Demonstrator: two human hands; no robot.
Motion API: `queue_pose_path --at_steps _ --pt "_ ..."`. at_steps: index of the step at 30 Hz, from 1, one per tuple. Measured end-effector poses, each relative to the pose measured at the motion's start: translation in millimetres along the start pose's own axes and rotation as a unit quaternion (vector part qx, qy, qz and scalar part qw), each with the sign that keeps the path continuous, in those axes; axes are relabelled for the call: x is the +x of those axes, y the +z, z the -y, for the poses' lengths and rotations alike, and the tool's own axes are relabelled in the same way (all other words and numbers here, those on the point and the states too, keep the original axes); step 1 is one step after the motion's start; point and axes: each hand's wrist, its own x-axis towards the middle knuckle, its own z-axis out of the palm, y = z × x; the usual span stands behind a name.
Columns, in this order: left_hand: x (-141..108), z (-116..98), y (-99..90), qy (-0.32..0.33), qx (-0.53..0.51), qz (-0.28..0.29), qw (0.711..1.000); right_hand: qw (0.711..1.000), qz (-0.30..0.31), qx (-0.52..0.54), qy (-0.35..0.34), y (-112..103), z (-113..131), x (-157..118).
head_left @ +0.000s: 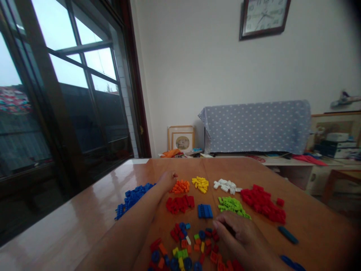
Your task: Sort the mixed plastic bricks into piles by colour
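My left hand (168,180) reaches out to the far side of the table, at the upper left edge of a pile of orange bricks (182,186). Its fingers are curled in, and anything between them is hidden. Closer in, my right hand (239,231) hovers over the right side of a mixed heap of small bricks (184,244), just below the lime green bricks (232,204). Thumb and fingers of this hand are bent together; I cannot make out what they hold. Left of it lie several blue pieces side by side (205,211).
Sorted piles stand around: blue bricks (132,197), red bricks (179,204), yellow bricks (200,184), white bricks (227,186) and a larger red pile (263,203). A dark teal strip (287,235) lies at the right. Behind the wooden table (222,166) is a low cabinet with a dotted cloth (256,128).
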Motion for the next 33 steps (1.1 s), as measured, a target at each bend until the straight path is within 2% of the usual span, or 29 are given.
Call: queue_pose_path --at_steps 4,9,13,16,19,23,27,33 --pt "-17 -6 -15.6 0.016 -0.014 -0.001 1.000 1.000 -0.003 -0.002 0.004 -1 1 0" --pt "-64 -13 -38.1 0.059 -0.046 0.051 0.996 1.000 -0.005 -0.014 0.001 -2 4 -2" --pt "-108 -18 -59.3 0.100 -0.102 0.167 0.976 1.000 -0.001 -0.017 -0.011 1 3 -3" --pt "-138 -21 -75.3 0.097 -0.110 0.257 0.955 1.000 0.009 -0.015 -0.012 3 2 -2" --pt "-162 -23 -84.1 0.112 -0.102 0.312 0.938 1.000 0.014 -0.019 -0.001 4 3 -2" --pt "-178 -25 -83.4 0.167 -0.042 0.311 0.935 1.000 0.015 -0.021 0.000 5 3 -4" --pt "-183 -25 -76.3 0.213 0.004 0.298 0.930 1.000 0.018 -0.023 0.001 8 -2 -4" --pt "-182 -30 -71.0 0.203 0.011 0.286 0.937 0.999 0.017 -0.028 0.002 14 -9 -2"
